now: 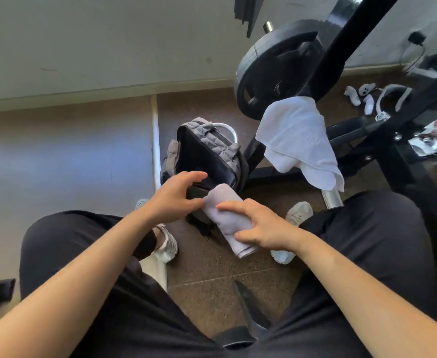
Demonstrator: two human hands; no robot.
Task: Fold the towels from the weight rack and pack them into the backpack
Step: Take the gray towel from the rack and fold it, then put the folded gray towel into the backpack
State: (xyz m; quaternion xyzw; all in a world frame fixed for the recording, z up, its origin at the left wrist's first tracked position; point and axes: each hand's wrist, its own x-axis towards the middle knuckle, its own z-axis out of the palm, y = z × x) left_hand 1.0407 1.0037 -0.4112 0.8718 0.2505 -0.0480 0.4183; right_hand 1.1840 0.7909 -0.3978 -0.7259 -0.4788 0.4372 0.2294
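Note:
A pale folded towel (225,218) is gripped along its lower end by my right hand (261,228), its far end pointing toward the backpack. The grey and black backpack (207,153) stands on the floor between my feet, its main compartment gaping toward me. My left hand (176,195) hovers at the near edge of the backpack's mouth, fingers spread, its thumb close to the towel's far end. A white towel (297,140) hangs unfolded over a bar of the black weight rack (362,140), to the right of the backpack.
Black weight plates (279,65) sit on the rack above the hanging towel. White shoes (297,218) flank the backpack on the brown speckled floor. Small white items and a headset (390,99) lie at far right. A wall stands behind.

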